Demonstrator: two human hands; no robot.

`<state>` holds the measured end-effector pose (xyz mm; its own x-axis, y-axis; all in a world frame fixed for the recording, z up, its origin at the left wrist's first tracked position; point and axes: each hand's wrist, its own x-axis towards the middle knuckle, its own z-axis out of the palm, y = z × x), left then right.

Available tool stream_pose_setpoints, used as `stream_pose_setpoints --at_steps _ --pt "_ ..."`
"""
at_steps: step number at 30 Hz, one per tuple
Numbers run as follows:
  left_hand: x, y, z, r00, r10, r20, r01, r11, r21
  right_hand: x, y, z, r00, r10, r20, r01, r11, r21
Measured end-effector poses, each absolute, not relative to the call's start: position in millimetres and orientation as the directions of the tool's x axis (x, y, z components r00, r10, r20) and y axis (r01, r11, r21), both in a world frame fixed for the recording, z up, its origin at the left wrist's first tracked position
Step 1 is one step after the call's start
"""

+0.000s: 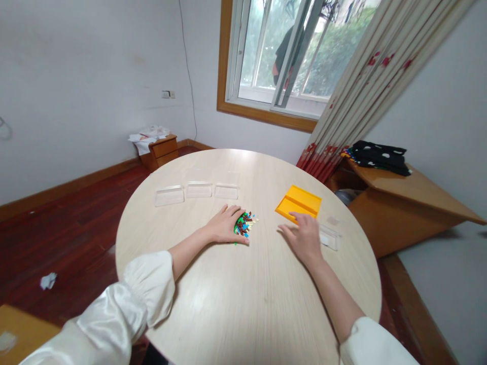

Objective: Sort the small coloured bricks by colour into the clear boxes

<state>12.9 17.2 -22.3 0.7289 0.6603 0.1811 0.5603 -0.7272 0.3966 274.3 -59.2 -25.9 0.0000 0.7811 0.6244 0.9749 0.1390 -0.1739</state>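
My left hand [227, 224] rests on the table with thumb and fingers spread around the left side of a pile of small coloured pieces [245, 223]. The pieces are green, brown, blue and cream, too small to name more exactly. At the near edge of an opened yellow plastic case [300, 202] is my right hand [305, 237], its thumb and fingers apart and nothing visible in it. Just right of that hand lies a clear plastic box [330, 238], partly hidden by it. Three clear shallow trays [199, 189] stand in a row beyond my left hand.
Everything stands on a round pale wooden table [243, 299]. A tilted brown cabinet [414, 203] with black patterned cloth [380, 156] on it is at the right, below a curtain [365, 76]. A small drawer unit [164, 150] stands at the back left. A person [285, 56] shows outside the window.
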Motion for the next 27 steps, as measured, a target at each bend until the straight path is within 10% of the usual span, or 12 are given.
stream_pose_setpoints --at_steps 4,11,27 --pt "15.5 17.8 -21.2 0.738 0.627 0.251 0.476 -0.746 0.465 227.0 -44.3 -35.9 -0.191 0.841 0.507 0.854 0.396 -0.336" --pt "23.5 18.6 -23.9 0.720 0.616 0.319 0.355 -0.723 0.593 187.3 -8.7 -42.0 -0.095 0.955 0.279 0.689 0.266 -0.674" --pt "23.3 25.9 -24.9 0.439 0.847 0.299 0.099 -0.377 0.921 158.5 -0.5 -31.0 -0.011 0.985 0.171 0.102 0.171 -0.980"
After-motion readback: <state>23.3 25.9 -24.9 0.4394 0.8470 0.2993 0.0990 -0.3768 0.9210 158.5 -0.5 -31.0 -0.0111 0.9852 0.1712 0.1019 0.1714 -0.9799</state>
